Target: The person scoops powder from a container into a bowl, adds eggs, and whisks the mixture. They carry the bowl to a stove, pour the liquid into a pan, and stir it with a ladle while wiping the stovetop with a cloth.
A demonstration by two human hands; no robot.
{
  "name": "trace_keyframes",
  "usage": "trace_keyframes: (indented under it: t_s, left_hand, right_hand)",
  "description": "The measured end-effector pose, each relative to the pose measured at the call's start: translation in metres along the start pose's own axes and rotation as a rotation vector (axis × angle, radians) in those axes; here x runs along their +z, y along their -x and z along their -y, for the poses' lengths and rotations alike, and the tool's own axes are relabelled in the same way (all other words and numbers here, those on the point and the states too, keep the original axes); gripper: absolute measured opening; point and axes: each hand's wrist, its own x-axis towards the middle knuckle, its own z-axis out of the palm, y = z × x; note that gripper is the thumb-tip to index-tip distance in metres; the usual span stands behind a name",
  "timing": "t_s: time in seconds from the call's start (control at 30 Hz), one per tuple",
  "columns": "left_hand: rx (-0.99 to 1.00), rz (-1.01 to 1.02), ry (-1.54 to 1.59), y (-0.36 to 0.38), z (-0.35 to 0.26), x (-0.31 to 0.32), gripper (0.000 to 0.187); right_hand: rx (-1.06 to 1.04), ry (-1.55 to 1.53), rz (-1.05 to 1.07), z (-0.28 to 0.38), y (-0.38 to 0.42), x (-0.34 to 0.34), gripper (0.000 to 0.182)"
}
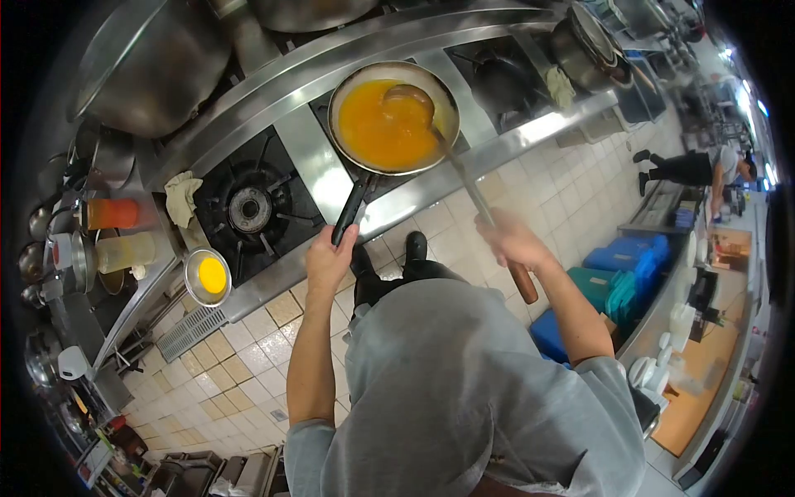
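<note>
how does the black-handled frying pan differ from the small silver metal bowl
The black-handled frying pan is wider than the small silver metal bowl. The pan is in the left hand's grip; the bowl is untouched. The pan holds orange liquid, the bowl bright yellow contents. Both are round.

Glossy metal ladle (411,101) (handle end (522,283) brown, wood-like), brushed-metal stovetop (311,153).

We note: stove (313,157) | pan (389,137) over middle burner | cloth (181,199) at left edge | bowl (207,276) by front-left corner | pots (584,54) at right, rag (561,87) beside
</note>
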Motion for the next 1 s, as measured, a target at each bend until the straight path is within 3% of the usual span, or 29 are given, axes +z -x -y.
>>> trace_keyframes:
  t_s: [0.07,0.2,0.27,0.4,0.57,0.8,1.0]
  left_hand:
    - [0.109,-0.125,-0.001,0.003,-0.003,0.004,0.049]
    - [0.154,-0.146,-0.046,0.000,0.004,0.007,0.047]
    - [0.301,-0.251,-0.002,-0.004,0.012,0.011,0.044]
    - [0.290,-0.203,0.008,-0.008,0.010,0.005,0.043]
    - [0.230,-0.082,-0.085,0.002,-0.004,-0.012,0.044]
    - [0.301,-0.088,-0.252,0.004,0.003,-0.011,0.046]
    - [0.346,-0.138,0.038,0.015,0.015,-0.010,0.045]
  right_hand:
    - [0.047,-0.042,0.077,0.006,0.003,0.006,0.027]
    - [0.083,-0.107,0.131,0.012,0.005,0.021,0.028]
    - [0.093,-0.183,0.196,0.012,0.006,0.024,0.031]
    - [0.117,-0.258,0.243,0.021,0.009,0.035,0.033]
    - [0.140,-0.592,0.314,0.008,0.010,0.034,0.036]
    - [0.065,-0.548,0.271,-0.006,0.017,0.030,0.037]
    - [-0.043,-0.271,0.090,0.009,0.037,0.015,0.035]
